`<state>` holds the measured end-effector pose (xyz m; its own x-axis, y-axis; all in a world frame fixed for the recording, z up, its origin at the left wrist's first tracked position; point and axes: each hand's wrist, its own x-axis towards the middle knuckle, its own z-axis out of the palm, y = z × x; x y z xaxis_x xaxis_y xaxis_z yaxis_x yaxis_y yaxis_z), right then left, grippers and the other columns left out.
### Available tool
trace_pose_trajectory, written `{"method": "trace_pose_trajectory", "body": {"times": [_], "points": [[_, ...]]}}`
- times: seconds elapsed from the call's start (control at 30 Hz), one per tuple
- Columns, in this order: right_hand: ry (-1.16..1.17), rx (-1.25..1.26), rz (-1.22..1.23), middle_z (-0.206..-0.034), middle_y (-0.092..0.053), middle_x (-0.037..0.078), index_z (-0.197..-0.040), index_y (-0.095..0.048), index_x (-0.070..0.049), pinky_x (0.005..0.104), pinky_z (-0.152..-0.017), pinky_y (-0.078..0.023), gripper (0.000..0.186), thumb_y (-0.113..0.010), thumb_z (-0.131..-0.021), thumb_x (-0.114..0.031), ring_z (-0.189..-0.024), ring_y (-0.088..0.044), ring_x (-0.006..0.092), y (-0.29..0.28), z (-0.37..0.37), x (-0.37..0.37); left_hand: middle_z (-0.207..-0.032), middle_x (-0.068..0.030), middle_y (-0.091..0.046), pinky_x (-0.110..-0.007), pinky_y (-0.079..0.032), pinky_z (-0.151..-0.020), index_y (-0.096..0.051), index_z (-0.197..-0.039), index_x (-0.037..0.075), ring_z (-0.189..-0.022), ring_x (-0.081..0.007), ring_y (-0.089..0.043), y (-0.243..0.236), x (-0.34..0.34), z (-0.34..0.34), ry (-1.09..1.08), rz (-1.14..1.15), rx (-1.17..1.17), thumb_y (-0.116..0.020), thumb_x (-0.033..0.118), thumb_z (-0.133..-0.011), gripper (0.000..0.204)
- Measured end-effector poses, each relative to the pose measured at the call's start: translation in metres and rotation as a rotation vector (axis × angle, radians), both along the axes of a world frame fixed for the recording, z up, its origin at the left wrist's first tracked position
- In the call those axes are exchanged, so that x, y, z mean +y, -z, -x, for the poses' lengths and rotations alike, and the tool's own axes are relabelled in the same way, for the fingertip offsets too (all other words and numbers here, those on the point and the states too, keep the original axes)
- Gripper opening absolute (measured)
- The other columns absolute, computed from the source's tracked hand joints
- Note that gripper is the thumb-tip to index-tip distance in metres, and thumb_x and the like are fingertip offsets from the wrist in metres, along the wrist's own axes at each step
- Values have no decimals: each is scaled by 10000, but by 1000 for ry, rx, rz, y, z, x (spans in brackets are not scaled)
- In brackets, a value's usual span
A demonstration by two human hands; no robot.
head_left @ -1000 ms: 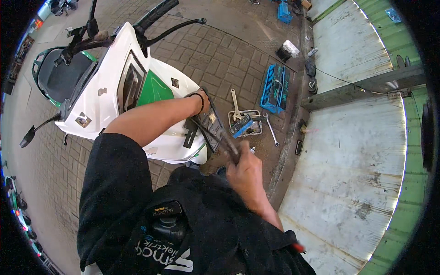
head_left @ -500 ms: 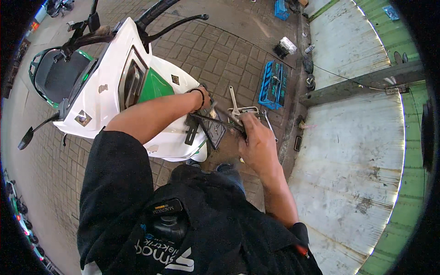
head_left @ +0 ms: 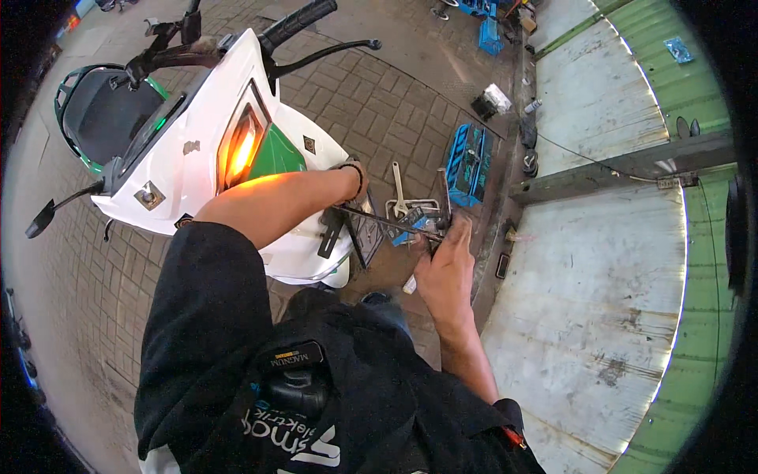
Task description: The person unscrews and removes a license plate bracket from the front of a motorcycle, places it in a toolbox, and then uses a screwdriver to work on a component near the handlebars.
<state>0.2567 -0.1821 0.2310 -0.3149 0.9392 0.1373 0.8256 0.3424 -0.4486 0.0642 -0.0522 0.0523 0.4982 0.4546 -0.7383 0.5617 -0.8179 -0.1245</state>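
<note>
One right hand [head_left: 447,267] curled around a dark, slender tool [head_left: 387,222] right of centre; the left hand [head_left: 353,174] met a white scooter [head_left: 204,146] mid-frame, its grip too obscured to tell.

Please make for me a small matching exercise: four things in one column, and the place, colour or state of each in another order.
Things
1. left hand
2. right hand
3. scooter's front lamp
4. toolbox

Descriptions
A. glowing orange
B. closed at the right end of a dark slender piece
C. blue and black, on the ground
D. at the front of the white scooter, with a dark bracelet on its wrist

Right pairs
1-D, 2-B, 3-A, 4-C
</note>
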Motion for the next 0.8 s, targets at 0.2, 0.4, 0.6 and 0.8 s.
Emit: {"method": "trace_pose_trajectory", "body": {"times": [0.2, 0.4, 0.6, 0.8], "points": [[-272, -25, -120, -1048, -553, 218, -1164, -472, -21, 483, -728, -494, 387, -614, -820, -130, -929, -569, 431, 0, 4, 13, -1233, -50, -619, -400, -504, -854, -663, -1162, 142, -1125, -237, -593, 9, 3, -4, -48, -17, 1, -770, 314, -692, 512], [-396, -56, -237, -1074, -557, 181, -1210, -475, -65, 472, -746, -507, 481, -635, -760, -120, -972, -573, 396, 2, -9, 20, -1274, -37, -595, -389, -498, -870, -648, -1190, 141, -1140, -235, -583, 22, 5, -1, -125, -63, -15, -771, 291, -704, 523], [-49, -113, -81, -1159, -494, 193, -1283, -407, -38, 455, -744, -526, 495, -583, -834, -145, -971, -573, 399, -14, 28, -3, -1293, -33, -582, -395, -496, -874, -644, -1195, 143, -1162, -224, -569, 17, -1, -1, -69, -60, 29, -758, 301, -726, 507], [-194, -115, -171, -1135, -542, 230, -1253, -438, 30, 447, -818, -492, 511, -634, -824, -166, -1032, -556, 410, -11, 16, 31, -1283, -38, -589, -407, -484, -890, -641, -1205, 149, -1174, -232, -560, 29, 7, -8, -75, -51, 20, -739, 361, -742, 518]]}}
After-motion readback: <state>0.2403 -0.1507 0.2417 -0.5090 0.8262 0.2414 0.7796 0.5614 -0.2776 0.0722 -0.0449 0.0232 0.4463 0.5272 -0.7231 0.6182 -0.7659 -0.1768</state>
